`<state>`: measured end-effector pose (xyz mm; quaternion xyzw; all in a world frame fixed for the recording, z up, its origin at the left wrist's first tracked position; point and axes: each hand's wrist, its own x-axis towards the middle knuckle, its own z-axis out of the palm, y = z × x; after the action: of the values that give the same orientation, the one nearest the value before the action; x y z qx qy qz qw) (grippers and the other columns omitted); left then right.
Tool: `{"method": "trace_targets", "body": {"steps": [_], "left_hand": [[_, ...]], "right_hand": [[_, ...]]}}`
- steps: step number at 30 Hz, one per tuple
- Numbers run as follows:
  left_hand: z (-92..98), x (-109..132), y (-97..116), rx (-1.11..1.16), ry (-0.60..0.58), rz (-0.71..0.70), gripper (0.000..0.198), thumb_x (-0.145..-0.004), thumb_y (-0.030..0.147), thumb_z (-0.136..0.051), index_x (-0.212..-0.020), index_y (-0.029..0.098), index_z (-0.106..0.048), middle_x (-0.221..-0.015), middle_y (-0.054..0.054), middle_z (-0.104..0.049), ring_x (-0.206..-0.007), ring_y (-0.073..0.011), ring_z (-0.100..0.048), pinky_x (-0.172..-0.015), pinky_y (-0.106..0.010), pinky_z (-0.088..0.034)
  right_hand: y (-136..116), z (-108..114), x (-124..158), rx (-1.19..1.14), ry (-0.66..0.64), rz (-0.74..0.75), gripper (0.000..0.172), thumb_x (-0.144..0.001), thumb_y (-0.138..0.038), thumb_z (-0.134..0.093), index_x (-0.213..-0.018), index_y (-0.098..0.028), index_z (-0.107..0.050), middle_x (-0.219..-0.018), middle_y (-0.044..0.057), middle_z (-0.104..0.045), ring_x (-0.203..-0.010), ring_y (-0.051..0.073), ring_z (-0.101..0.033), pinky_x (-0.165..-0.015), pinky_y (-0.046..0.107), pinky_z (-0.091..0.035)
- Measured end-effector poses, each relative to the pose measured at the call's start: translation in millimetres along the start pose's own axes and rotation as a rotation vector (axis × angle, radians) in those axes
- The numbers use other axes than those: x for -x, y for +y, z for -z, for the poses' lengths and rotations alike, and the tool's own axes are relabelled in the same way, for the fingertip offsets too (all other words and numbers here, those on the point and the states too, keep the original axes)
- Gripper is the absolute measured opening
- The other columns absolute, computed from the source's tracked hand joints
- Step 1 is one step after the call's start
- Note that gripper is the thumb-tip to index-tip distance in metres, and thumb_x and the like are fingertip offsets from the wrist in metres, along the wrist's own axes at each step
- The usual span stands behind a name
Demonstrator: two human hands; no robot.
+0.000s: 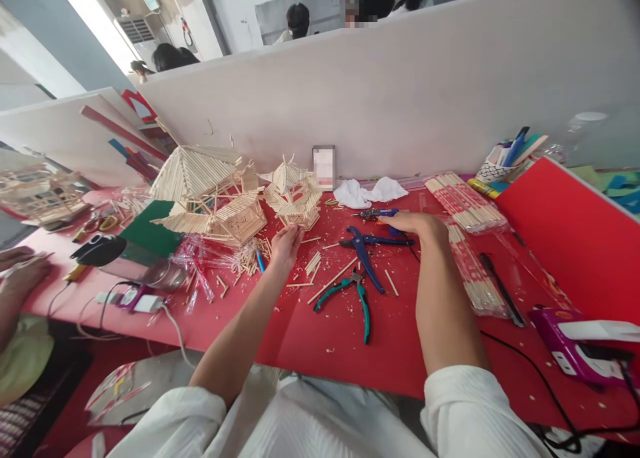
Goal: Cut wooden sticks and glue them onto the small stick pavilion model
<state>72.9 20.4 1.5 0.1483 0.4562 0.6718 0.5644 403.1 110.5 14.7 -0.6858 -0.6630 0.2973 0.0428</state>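
Note:
My left hand (287, 246) is closed in a pinch at the front of a small pavilion model (293, 195) built from wooden sticks; what its fingertips hold, if anything, is too small to make out. Farther right, my right hand (411, 223) is wrapped over a blue glue gun (374, 213), its nozzle pointing left. Just below the glue gun lie a blue cutter (367, 255) and green-handled pliers (356, 285). Short cut sticks (313, 265) and crumbs are strewn between my hands. A larger stick building model (213, 198) stands left of the small one.
Packs of sticks (465, 201) lie at the right, near a black bar (501, 290) and a purple power strip (570, 351). A phone (324, 168) leans on the white partition (400, 98). Clear wrappers (197, 261) lie left. A co-worker's hand (25, 265) shows at the far left.

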Motion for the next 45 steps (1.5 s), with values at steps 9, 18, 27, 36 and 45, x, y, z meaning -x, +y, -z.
{"method": "trace_targets", "body": {"steps": [9, 18, 27, 36, 45], "left_hand": [[-10.4, -1, -9, 0.028, 0.070, -0.042, 0.012, -0.083, 0.004, -0.073, -0.076, 0.013, -0.068, -0.077, -0.001, -0.071, -0.076, -0.0081, -0.070, -0.083, -0.020, -0.058], [-15.4, -10, -16, 0.072, 0.114, -0.070, 0.013, -0.080, 0.003, -0.074, -0.074, 0.013, -0.068, -0.078, -0.001, -0.071, -0.078, -0.0090, -0.070, -0.085, -0.022, -0.058], [-14.1, -10, -19, 0.086, 0.073, -0.082, 0.015, -0.083, 0.003, -0.071, -0.073, 0.014, -0.069, -0.075, 0.000, -0.069, -0.075, -0.0079, -0.068, -0.085, -0.021, -0.057], [-8.6, -17, -14, 0.050, 0.038, -0.104, 0.013, -0.076, 0.006, -0.079, -0.072, 0.013, -0.069, -0.073, 0.001, -0.067, -0.072, -0.0075, -0.065, -0.088, -0.025, -0.055], [-6.9, -17, -7, 0.008, 0.018, -0.080, 0.013, -0.074, 0.003, -0.079, -0.070, 0.012, -0.070, -0.071, 0.001, -0.067, -0.068, -0.0071, -0.064, -0.083, -0.023, -0.055]], "right_hand": [[14, 0, -5, 0.015, -0.070, -0.110, 0.080, -0.077, -0.080, -0.059, -0.125, -0.017, -0.069, -0.130, 0.021, -0.066, -0.107, 0.037, -0.067, -0.087, 0.045, -0.051], [20, -2, -9, -0.009, -0.085, -0.126, 0.081, -0.074, -0.083, -0.060, -0.122, -0.019, -0.070, -0.126, 0.020, -0.068, -0.102, 0.037, -0.068, -0.083, 0.044, -0.052], [20, -2, -7, -0.002, -0.059, -0.108, 0.078, -0.075, -0.081, -0.062, -0.119, -0.017, -0.072, -0.120, 0.020, -0.071, -0.099, 0.036, -0.069, -0.082, 0.042, -0.052], [11, 1, -1, -0.008, -0.084, -0.153, 0.076, -0.076, -0.079, -0.063, -0.122, -0.019, -0.071, -0.122, 0.018, -0.070, -0.103, 0.038, -0.067, -0.084, 0.043, -0.052], [12, 0, -1, 0.033, -0.078, -0.139, 0.081, -0.077, -0.082, -0.057, -0.126, -0.019, -0.068, -0.132, 0.020, -0.065, -0.103, 0.039, -0.068, -0.083, 0.048, -0.052]]}}
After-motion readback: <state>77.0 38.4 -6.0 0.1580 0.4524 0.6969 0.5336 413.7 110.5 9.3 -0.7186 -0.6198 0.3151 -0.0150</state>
